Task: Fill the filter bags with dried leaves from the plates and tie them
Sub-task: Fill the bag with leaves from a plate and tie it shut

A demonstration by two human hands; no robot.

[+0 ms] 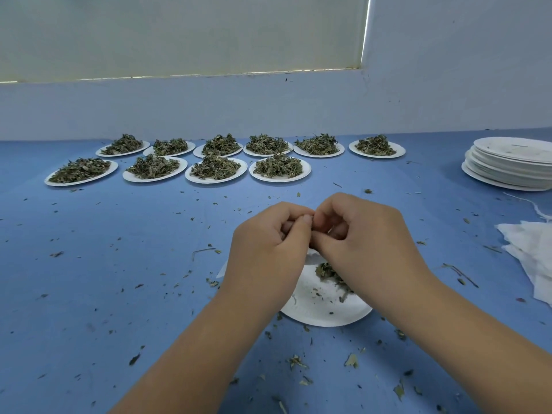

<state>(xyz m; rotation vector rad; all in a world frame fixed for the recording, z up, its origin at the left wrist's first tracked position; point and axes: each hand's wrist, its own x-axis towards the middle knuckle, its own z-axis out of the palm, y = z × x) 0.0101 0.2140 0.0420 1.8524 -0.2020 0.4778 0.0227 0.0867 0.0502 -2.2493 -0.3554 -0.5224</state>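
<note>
With left hand (268, 234) and right hand (358, 234), pinches mostly hidden filter bag (312, 256) between curled fingers (306, 219), likely tying, over near-empty plate (322, 312). Faces ten heaped plates (215, 181) across surface (119, 264); seemingly far from done.

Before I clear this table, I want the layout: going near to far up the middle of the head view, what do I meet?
Nearly empty plate → front row of four leaf plates → back row of six leaf plates → wall → window blind. Left hand and right hand, pinching a filter bag, overlap that plate, so I skip them.
</note>
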